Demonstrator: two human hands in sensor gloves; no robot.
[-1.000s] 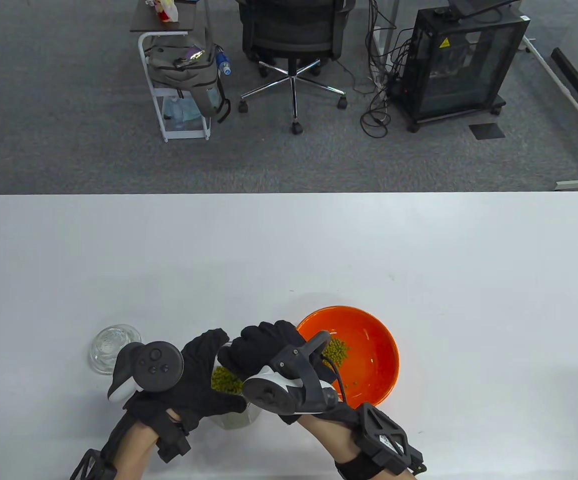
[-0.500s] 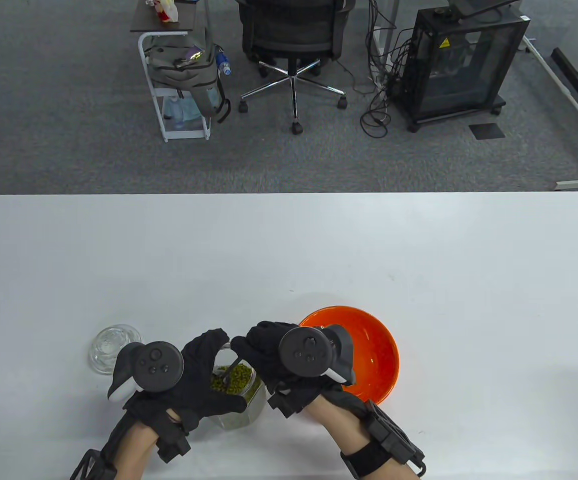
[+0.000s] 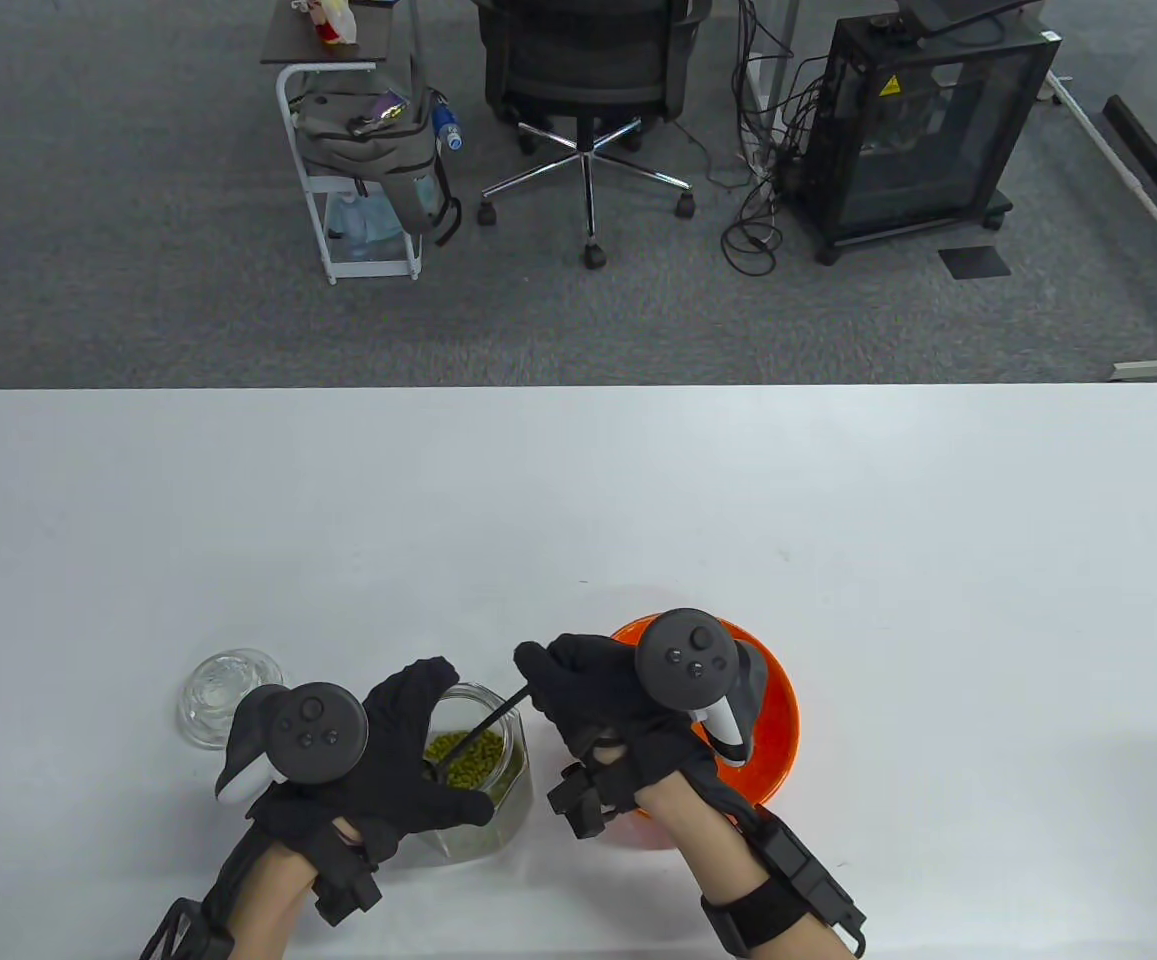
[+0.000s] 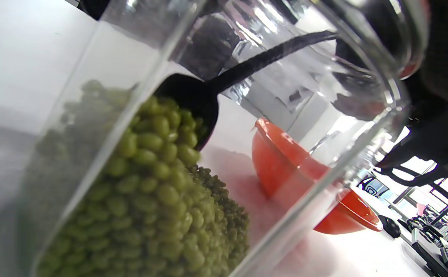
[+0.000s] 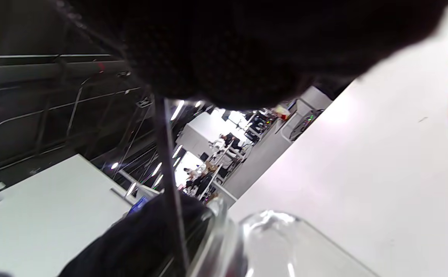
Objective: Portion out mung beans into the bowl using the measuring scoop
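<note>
A clear glass jar (image 3: 508,790) of green mung beans (image 3: 468,760) stands near the table's front edge, and my left hand (image 3: 408,745) grips its side. My right hand (image 3: 588,690) pinches the thin handle of a black measuring scoop (image 3: 486,727), whose bowl is down inside the jar. In the left wrist view the scoop's bowl (image 4: 193,102) rests against the mung beans (image 4: 150,184) piled in the tilted jar (image 4: 362,54). The orange bowl (image 3: 773,700) sits just right of the jar, mostly hidden under my right hand; the bowl (image 4: 285,161) shows through the glass.
A glass lid (image 3: 223,690) lies on the white table (image 3: 578,500) left of my left hand. Beyond the table's far edge are an office chair (image 3: 583,70), a cart with a bag (image 3: 368,150) and a black cabinet (image 3: 923,120).
My right hand swung from above the orange bowl back over the jar, turned palm down and lowered the scoop into the beans. The left hand kept its hold on the jar.
</note>
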